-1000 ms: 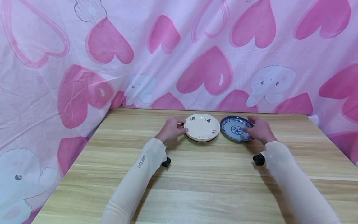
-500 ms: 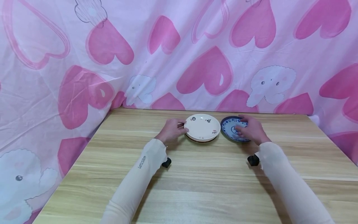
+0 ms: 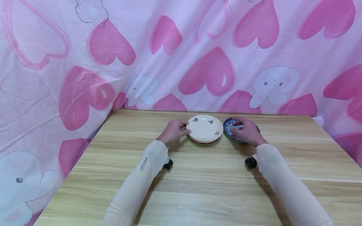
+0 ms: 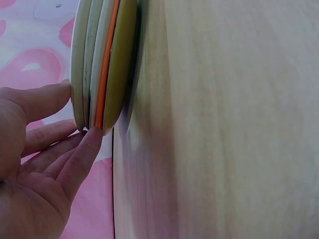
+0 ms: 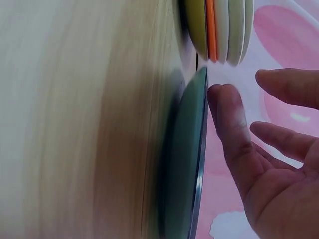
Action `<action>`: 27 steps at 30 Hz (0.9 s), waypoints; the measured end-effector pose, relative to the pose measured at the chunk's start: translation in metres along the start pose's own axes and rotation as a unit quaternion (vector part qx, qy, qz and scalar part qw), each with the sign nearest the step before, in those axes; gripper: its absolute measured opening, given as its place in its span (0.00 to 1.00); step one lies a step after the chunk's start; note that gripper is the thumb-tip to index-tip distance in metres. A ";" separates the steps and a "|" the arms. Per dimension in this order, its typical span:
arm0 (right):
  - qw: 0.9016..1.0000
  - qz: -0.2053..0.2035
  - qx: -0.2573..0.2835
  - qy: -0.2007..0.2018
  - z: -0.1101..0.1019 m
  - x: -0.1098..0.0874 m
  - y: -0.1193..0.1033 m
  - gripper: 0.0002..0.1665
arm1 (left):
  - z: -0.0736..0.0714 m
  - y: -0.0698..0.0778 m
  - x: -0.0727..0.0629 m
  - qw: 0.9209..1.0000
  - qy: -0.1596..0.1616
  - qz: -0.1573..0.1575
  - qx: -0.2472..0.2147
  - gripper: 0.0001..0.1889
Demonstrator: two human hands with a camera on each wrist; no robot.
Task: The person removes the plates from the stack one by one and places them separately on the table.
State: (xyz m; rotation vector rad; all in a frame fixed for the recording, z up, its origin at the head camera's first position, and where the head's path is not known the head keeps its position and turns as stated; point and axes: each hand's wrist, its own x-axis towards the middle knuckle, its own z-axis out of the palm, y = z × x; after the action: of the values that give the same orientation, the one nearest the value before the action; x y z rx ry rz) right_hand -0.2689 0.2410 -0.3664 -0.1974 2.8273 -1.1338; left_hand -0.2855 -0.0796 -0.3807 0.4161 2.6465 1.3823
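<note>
A stack of several small round plates (image 3: 205, 127) stands near the back of the table; the top one is cream with small printed motifs. At its left rim my left hand (image 3: 173, 131) touches the plate edges with its fingers. The left wrist view shows pale, orange and yellowish edges in the stack (image 4: 99, 59), with fingertips along them. Just right of the stack lies a blue-and-white patterned plate (image 3: 227, 125). My right hand (image 3: 249, 131) hovers over that plate, fingers extended toward the stack and holding nothing. Part of the blue plate is hidden beneath it.
The wood-grain table (image 3: 203, 188) stretches toward the front. A pink cloth (image 3: 198, 47) with hearts hangs behind and to the sides. Black wrist devices (image 3: 251, 162) show at both cuffs.
My right hand has moved left from the blue plate's right edge to over its middle. The left hand, the stack and the blue plate have stayed in place.
</note>
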 end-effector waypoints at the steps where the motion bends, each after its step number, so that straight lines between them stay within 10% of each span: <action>1: 1.000 -0.001 -0.005 0.000 0.001 0.000 -0.002 0.38 | 0.000 0.000 0.000 1.000 0.000 0.002 0.002 0.26; 27: 1.000 -0.029 0.010 -0.004 0.025 0.008 -0.025 0.33 | 0.001 0.006 -0.001 0.997 0.007 0.002 0.074 0.24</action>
State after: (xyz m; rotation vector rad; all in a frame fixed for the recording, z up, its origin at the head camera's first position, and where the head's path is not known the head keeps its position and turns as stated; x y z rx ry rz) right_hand -0.2714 0.2049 -0.3679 -0.2843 2.8203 -1.1693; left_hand -0.2830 -0.0759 -0.3766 0.4294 2.7708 1.1997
